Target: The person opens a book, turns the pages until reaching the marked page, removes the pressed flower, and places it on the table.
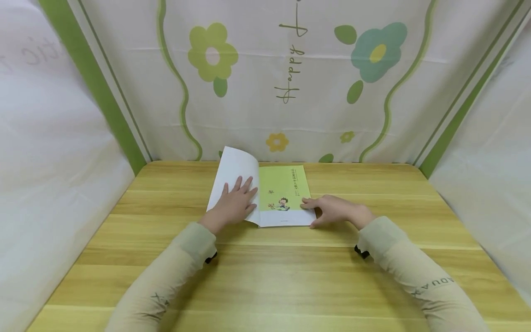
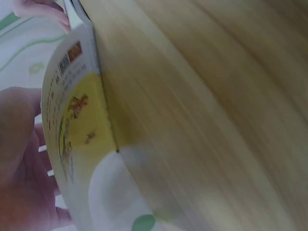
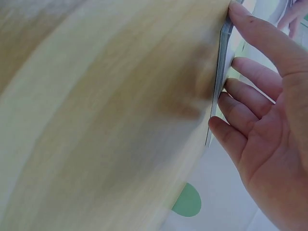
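Note:
A booklet lies open near the back of the table. Its white inside cover (image 1: 235,167) is turned to the left, its outer edge raised off the wood. The green and white title page (image 1: 286,182) faces up, with a small cartoon child near its bottom. My left hand (image 1: 234,203) presses on the inside cover with spread fingers. From underneath, the left wrist view shows the yellow printed outside of the cover (image 2: 79,115). My right hand (image 1: 336,210) rests at the right edge of the booklet, thumb at the near corner and fingertips along the page edge (image 3: 222,72).
The wooden table (image 1: 286,276) stretches in front of the booklet and to both sides. A white cloth with printed flowers (image 1: 249,115) hangs right behind the table's back edge, and more cloth hangs at the left and right.

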The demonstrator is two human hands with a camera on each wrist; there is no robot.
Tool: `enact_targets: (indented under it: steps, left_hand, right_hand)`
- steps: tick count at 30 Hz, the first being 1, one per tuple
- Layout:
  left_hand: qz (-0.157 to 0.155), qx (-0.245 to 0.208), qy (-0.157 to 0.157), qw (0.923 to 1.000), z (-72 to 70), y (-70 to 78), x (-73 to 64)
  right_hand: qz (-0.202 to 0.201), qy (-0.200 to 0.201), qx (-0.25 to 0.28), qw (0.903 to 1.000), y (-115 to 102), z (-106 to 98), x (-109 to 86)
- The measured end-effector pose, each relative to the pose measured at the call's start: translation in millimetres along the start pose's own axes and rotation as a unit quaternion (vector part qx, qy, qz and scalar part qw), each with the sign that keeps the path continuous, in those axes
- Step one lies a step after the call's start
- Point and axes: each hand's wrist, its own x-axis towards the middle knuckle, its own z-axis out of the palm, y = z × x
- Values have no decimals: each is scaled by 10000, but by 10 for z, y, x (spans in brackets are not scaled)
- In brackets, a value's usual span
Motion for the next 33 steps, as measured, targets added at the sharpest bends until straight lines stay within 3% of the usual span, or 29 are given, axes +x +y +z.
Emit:
enact_targets:
  steps: [13, 33]
  left_hand:
    - [147, -419, -504, 9977, 48, -123, -43]
    - [212, -747, -564, 9954, 34, -177, -74]
  right_hand:
    - [63, -121, 86, 9999, 33, -4, -20]
    - [174, -103, 681, 9975, 82, -69, -42]
